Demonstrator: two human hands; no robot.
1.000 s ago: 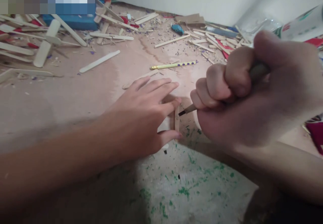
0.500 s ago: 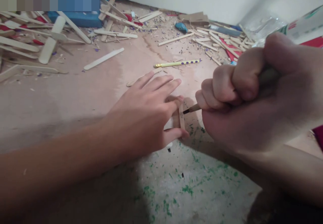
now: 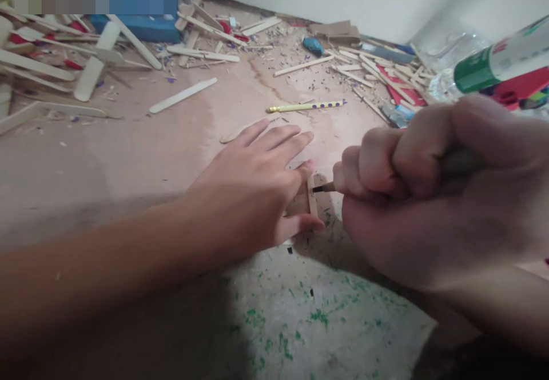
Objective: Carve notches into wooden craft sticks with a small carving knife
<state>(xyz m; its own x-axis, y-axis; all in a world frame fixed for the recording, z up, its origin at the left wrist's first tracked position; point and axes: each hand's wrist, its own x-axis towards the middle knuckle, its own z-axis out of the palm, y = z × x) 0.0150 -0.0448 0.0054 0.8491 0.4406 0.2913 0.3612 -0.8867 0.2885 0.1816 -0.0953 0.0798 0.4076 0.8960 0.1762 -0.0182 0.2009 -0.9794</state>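
Observation:
My left hand (image 3: 261, 180) lies palm down with its fingers spread. Its thumb and index finger pin a short wooden craft stick (image 3: 313, 200) at both ends against the table. My right hand (image 3: 412, 186) is a fist around a slim tool (image 3: 326, 187) with a brownish shaft and a dark tip. That tip meets the stick between my left finger and thumb, where small dark marks show. Most of the tool is hidden inside the fist, so its kind is unclear. Partly under my left fingertips lies another craft stick (image 3: 229, 138).
A yellow pencil with purple spots (image 3: 306, 106) lies beyond my hands. One loose craft stick (image 3: 183, 95) is at left. Heaps of sticks and scraps line the back near a blue box (image 3: 135, 27). A green-and-white bottle (image 3: 476, 73) lies at right. Green paint specks mark the near surface.
The view has shifted slightly, bringing more of the bottle into sight. My right fist sits a little lower in view and the visible tool shaft looks shorter. My left hand keeps its hold.

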